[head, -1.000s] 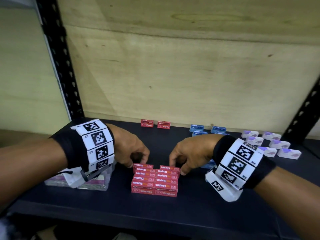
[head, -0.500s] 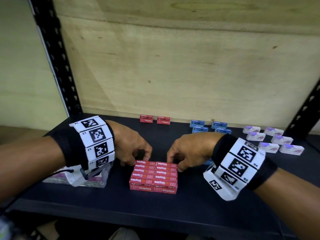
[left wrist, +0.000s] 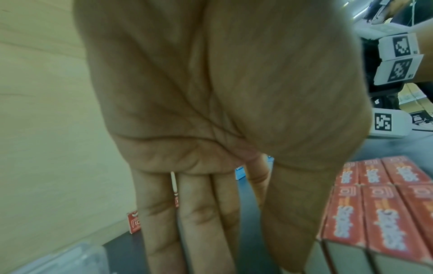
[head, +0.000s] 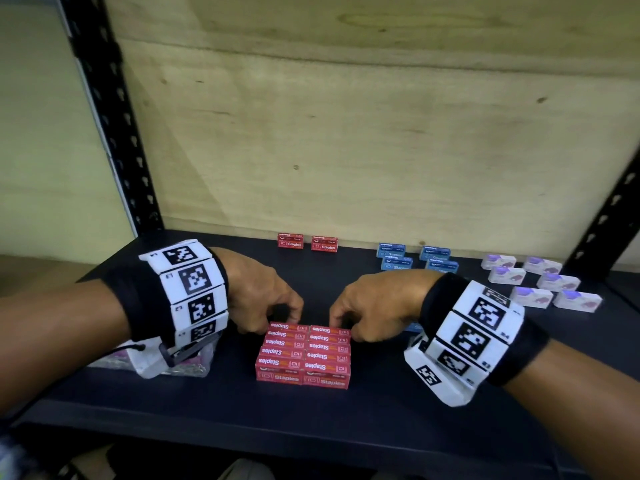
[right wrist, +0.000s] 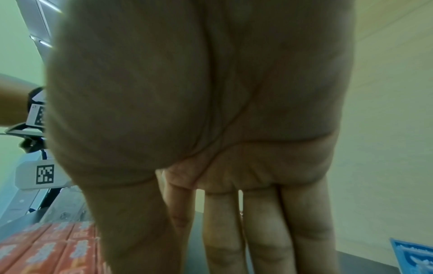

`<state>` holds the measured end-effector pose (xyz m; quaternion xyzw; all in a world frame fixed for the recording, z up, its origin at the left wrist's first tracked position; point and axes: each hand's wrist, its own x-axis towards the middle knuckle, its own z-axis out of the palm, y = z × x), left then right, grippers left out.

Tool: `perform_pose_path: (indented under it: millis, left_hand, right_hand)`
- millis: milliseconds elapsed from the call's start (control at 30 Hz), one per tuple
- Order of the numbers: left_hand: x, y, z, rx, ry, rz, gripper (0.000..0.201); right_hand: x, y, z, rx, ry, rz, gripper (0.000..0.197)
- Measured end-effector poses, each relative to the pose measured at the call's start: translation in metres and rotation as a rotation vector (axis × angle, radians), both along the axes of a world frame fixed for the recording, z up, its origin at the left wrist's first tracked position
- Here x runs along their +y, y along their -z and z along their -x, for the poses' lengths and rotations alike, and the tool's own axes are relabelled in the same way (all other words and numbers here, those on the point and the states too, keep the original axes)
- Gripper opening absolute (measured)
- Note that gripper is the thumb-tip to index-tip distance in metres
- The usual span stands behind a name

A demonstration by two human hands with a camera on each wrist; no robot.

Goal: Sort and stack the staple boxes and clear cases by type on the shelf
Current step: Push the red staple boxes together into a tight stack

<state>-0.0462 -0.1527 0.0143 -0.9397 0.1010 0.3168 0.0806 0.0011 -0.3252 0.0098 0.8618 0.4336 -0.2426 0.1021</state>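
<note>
Red staple boxes (head: 304,353) hide both hands' fingertips behind their far edge.

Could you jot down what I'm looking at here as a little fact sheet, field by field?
Setting: dark shelf with a plywood back
Front centre: block of red staple boxes, two columns
Left hand: fingers at the block's far left corner
Right hand: fingers at the block's far right corner
Back centre: two loose red boxes
Back right: blue boxes, then white and purple boxes
Front left: clear case, partly hidden by the wristband
</note>
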Motion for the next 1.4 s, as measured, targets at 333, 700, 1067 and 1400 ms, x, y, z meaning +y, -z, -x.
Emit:
perform_pose_path:
  millis: [333,700,1067,1400]
  left_hand:
    - [0.007,-0.002,0.001,0.021,0.0,0.009,0.056]
    - [0.046,-0.027,-0.055,-0.196,-0.156,0.223,0.037]
    - [0.09,-0.021,-0.159,-0.304,-0.141,0.051,0.027]
    - [0.099,0.004,-0.199,-0.207,-0.164,0.117,0.018]
  right_hand:
    - [-0.004,-0.001,-0.001,-0.008,0.019,-0.002,0.041]
    - [0.019,-0.025,-0.068,-0.062,0.089,-0.069,0.031]
    - [0.068,-0.017,-0.174,-0.212,0.108,-0.106,0.032]
    - [0.089,0.005,-0.195,-0.208,0.056,0.041,0.018]
